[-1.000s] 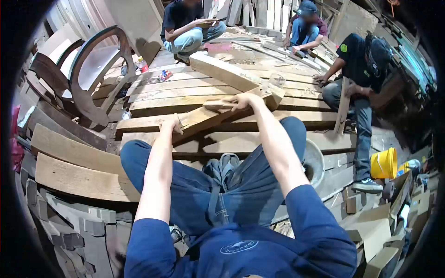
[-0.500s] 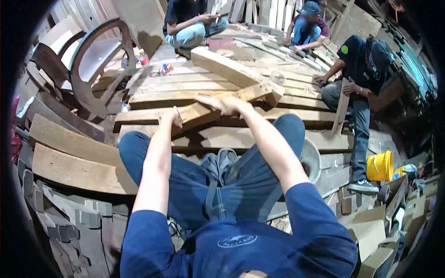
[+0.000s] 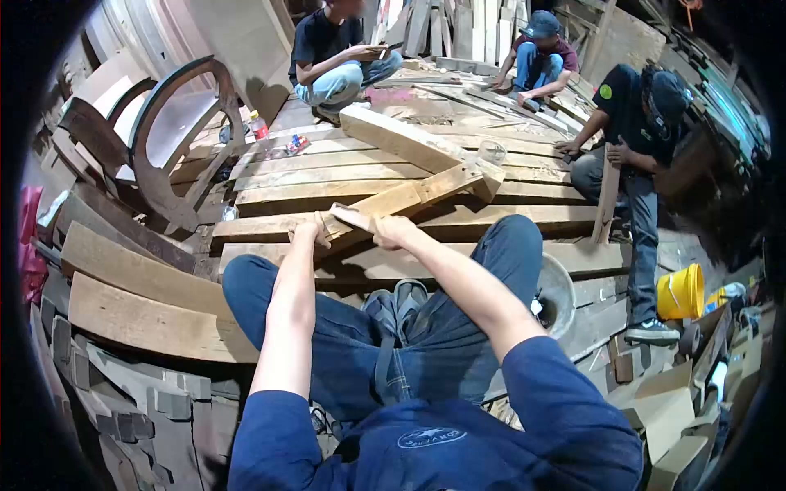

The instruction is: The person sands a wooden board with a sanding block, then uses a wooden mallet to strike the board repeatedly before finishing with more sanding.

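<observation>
A squared wooden beam [image 3: 405, 196] slants away from me, its far end resting by a thicker timber [image 3: 401, 141]. My left hand [image 3: 311, 230] is closed around the beam's near end. In my right hand [image 3: 393, 232] is a flat, pale-edged block [image 3: 352, 217], gripped at its right end and lying across the beam close to my left hand. The block's underside is hidden, so its exact kind cannot be made out. Both hands are in front of my bent knees.
Long planks [image 3: 327, 173] form the platform before me. Curved boards [image 3: 147, 315] lie at left below a curved wooden frame [image 3: 221, 123]. Right of my knee is a round basin [image 3: 558, 290]. A co-worker [image 3: 639, 123] holds an upright board [image 3: 606, 196], near a yellow bucket [image 3: 681, 292]; two others sit farther back.
My right hand has drawn the block down the beam toward me, nearer my left hand. The left hand keeps its hold on the beam's end. The view has shifted slightly.
</observation>
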A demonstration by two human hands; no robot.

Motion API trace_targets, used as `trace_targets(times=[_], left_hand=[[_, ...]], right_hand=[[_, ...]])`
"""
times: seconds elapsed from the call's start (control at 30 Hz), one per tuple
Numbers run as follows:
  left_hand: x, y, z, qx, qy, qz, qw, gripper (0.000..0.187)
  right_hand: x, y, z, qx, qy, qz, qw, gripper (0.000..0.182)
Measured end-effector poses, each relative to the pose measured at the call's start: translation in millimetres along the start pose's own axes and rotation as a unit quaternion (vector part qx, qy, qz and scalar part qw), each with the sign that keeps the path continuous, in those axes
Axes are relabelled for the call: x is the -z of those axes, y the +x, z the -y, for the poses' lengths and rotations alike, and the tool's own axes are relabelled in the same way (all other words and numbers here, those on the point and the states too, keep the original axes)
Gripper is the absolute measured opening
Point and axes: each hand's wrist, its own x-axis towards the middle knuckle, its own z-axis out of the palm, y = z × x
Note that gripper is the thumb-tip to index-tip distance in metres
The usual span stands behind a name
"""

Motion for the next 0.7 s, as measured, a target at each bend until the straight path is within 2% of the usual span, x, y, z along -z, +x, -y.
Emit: trace_targets(times=[0.07,0.1,0.13,0.37,0.4,0.5,0.57,0.6,0.63,0.67,0.7], left_hand=[[-10,15,3,-0.015,0.005,-0.004,1.000,0.060],[-12,18,3,-0.015,0.011,-0.010,1.000,0.065],[-12,17,2,-0.017,0.015,-0.013,1.000,0.071],[-12,15,1,-0.030,0.049,-0.098,0.994,0.114],[-18,16,0,-0.029,0.044,-0.107,0.993,0.120],[-27,26,-1,-0.020,-0.058,-0.072,0.995,0.118],[-33,53,1,-0.014,-0.081,-0.082,0.993,0.120],[-31,56,-1,-0.007,-0.086,-0.079,0.993,0.121],[-23,48,-5,-0.001,-0.093,-0.068,0.993,0.121],[-21,38,-8,0.002,-0.095,-0.056,0.994,0.122],[-16,32,-9,0.004,-0.097,-0.049,0.994,0.122]], right_hand=[[-16,-1,0,-0.031,0.029,0.019,0.999,0.042],[-27,-6,-4,0.015,0.014,-0.036,0.999,0.044],[-34,-10,-1,0.007,-0.005,-0.057,0.998,0.040],[-31,-8,15,0.007,0.012,-0.110,0.994,0.046],[-34,-7,18,-0.015,0.031,-0.107,0.994,0.048],[-26,-13,26,-0.021,0.057,-0.027,0.998,0.047],[-20,-18,11,-0.105,0.041,-0.041,0.993,0.048],[-46,-2,-19,-0.215,0.033,-0.115,0.969,0.046],[-45,-2,-32,-0.381,0.139,-0.202,0.892,0.045],[-54,4,-68,-0.427,0.127,-0.223,0.867,0.053],[0,-28,-39,-0.315,0.146,-0.180,0.920,0.067]])
